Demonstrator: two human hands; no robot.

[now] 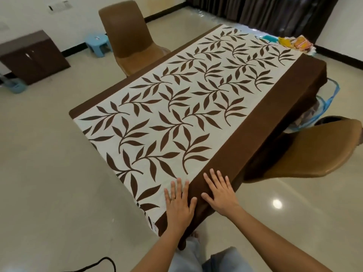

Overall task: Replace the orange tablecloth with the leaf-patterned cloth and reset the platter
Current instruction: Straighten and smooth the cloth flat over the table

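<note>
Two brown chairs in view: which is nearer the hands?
The chair on the right, close beside the right hand. The other chair stands at the far left, much farther off.

Brown leaves on cream across the worktop

The cloth (pixel 176 107) was cream, printed all over with dark brown leafy sprigs, and its border (pixel 255 130) was plain chocolate brown. The far chair (pixel 127 36) and the near chair (pixel 306 152) were tan. The stool (pixel 97 42) was pale blue, the cabinet (pixel 33 55) dark brown, the floor (pixel 39 173) glossy beige, and the curtain (pixel 275 12) dark. A heap of fabric (pixel 294 43) showed orange, yellow and teal. The ring (pixel 173 198) on the left hand (pixel 179 207) was gold.
</note>
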